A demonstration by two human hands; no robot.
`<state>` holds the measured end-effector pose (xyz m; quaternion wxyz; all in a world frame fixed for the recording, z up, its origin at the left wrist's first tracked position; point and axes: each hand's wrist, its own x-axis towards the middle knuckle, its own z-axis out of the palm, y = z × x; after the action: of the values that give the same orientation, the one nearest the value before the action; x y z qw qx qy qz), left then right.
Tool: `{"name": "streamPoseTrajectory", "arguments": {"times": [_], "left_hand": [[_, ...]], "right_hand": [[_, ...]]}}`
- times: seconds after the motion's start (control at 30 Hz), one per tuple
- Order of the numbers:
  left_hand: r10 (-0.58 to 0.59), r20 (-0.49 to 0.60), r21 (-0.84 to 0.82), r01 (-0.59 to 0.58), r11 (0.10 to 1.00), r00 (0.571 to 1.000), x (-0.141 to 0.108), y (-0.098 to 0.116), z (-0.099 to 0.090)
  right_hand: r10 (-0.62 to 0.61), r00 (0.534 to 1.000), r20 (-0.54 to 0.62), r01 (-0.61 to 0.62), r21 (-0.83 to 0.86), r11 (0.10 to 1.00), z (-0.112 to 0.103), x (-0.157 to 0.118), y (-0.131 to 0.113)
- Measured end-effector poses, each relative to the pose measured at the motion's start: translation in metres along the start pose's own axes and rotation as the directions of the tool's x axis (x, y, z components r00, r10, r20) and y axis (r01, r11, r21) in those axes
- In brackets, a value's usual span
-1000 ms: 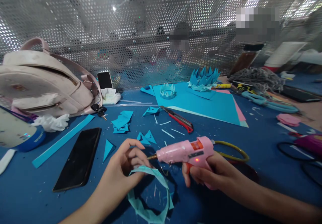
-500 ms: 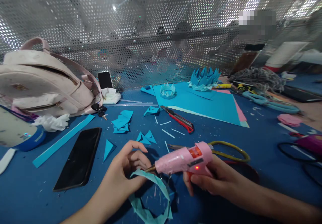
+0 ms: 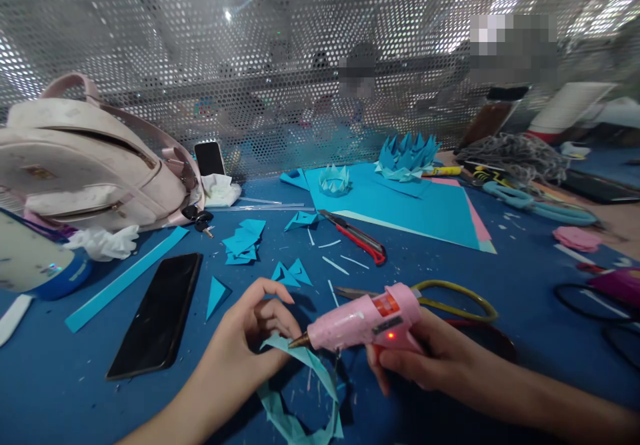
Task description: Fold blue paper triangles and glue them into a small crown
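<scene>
My left hand (image 3: pixel 260 325) pinches the upper left edge of a light-blue folded paper ring (image 3: pixel 327 381) near the table's front. In my right hand (image 3: pixel 415 358) is a pink hot glue gun (image 3: pixel 357 321) with a small red light on its side. The gun's metal nozzle points left and meets the ring's top edge beside my left fingers. Whether glue is coming out cannot be seen. Beyond my left hand lie folded blue paper triangles (image 3: pixel 293 273), and a single triangle (image 3: pixel 216 296) lies to its left. Scissors (image 3: pixel 457 291) lie partly hidden behind the gun.
A red utility knife (image 3: pixel 357 237) and white paper scraps lie mid-table. Behind are blue paper sheets (image 3: pixel 425 218) bearing a small paper crown (image 3: pixel 335 180) and a larger spiky one (image 3: pixel 407 156). To the left are a black phone (image 3: pixel 155 315), a blue strip (image 3: pixel 127 278) and a backpack (image 3: pixel 95 165).
The glue gun has shifted slightly left and down, its nozzle still at the ring's top edge. My left hand and the ring stay almost still.
</scene>
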<state>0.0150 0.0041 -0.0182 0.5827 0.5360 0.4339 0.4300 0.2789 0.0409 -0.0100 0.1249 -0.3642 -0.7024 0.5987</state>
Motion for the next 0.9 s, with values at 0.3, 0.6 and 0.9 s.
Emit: {"name": "streamPoseTrajectory", "arguments": {"times": [0.3, 0.6, 0.9], "left_hand": [[0.015, 0.002, -0.006, -0.015, 1.0, 1.0, 0.0, 0.0005, -0.0004], [0.037, 0.015, -0.012, -0.037, 0.999, 0.999, -0.0003, -0.0016, -0.0016], [0.036, 0.007, 0.025, -0.037, 0.999, 0.999, 0.0012, 0.0012, -0.0037]], "right_hand": [[0.011, 1.0, 0.008, -0.011, 0.006, 1.0, -0.0009, -0.0003, -0.0012], [-0.007, 0.999, 0.032, 0.005, 0.037, 0.999, -0.0007, 0.0003, -0.0017], [-0.004, 0.999, 0.05, 0.0, 0.087, 0.996, -0.0064, 0.0019, -0.007]]}}
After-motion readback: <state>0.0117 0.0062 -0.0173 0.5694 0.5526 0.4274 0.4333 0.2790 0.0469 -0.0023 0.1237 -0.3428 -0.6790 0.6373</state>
